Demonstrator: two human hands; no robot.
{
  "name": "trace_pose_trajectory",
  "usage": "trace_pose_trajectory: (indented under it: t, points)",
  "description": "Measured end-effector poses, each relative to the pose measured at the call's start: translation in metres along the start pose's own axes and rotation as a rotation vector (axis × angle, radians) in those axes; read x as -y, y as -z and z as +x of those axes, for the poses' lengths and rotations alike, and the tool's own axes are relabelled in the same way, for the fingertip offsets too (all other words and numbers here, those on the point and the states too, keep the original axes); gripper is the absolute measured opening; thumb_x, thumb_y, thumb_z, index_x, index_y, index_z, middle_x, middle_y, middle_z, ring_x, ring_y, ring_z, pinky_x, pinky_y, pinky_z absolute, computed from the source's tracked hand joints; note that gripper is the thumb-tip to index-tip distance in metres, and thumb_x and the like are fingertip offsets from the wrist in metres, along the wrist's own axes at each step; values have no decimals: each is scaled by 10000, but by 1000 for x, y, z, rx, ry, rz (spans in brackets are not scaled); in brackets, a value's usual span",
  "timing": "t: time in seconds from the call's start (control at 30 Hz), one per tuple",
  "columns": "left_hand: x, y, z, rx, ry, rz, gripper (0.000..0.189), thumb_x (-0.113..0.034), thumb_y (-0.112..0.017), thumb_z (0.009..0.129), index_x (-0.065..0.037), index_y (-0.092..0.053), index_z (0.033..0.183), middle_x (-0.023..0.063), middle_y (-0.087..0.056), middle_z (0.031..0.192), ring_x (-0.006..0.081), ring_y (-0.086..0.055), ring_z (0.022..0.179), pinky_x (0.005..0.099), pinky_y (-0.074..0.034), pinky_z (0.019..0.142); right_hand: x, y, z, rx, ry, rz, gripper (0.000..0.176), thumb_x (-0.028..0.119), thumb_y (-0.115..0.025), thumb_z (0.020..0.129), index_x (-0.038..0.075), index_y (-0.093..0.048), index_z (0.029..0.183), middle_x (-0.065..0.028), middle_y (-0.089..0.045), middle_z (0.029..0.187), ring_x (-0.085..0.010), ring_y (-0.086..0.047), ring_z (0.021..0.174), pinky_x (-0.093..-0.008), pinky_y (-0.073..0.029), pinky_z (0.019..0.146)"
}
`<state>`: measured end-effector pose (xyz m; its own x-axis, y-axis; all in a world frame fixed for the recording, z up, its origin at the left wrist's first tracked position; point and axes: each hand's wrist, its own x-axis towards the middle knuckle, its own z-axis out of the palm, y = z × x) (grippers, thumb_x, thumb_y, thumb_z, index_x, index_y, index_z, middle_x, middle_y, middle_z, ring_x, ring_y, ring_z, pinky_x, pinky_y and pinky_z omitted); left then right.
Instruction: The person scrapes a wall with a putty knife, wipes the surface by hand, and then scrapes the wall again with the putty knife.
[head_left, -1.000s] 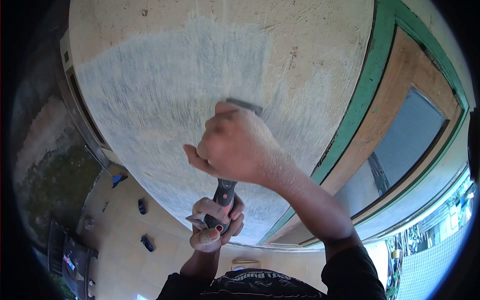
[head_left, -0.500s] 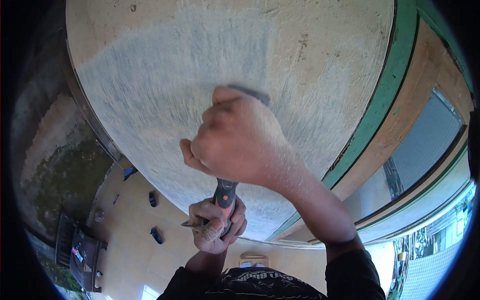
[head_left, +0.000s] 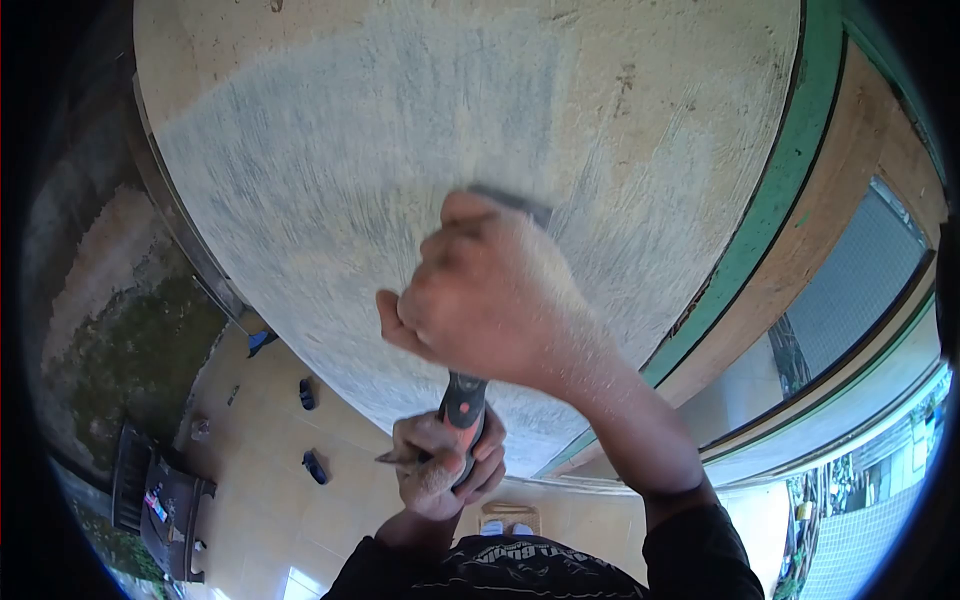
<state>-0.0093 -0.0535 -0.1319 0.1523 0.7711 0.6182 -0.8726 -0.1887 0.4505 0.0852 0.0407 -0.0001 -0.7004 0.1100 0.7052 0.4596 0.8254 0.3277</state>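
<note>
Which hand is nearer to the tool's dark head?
Right. The right hand is just below the dark head; the left hand is farther down, around the handle.

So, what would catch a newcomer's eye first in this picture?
First, the right hand in the middle, its wrist speckled with dust, and below it the left hand around a tool. Behind them spreads a patchy grey-and-cream wall. A green door frame borders it on the right.
</note>
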Motion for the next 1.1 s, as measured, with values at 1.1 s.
trace_pose_trajectory:
  t: [1.1]
  points:
    - [6,-2,7,-14,-4,46,152,-113,-531,913,-76,-431,804,186,-417,833,33,-342,430,166,-319,330,-7,5,3,13,9,18,450,236,-558,827,94,-476,407,-30,-466,398,-168,-468,397,-295,-442,704]
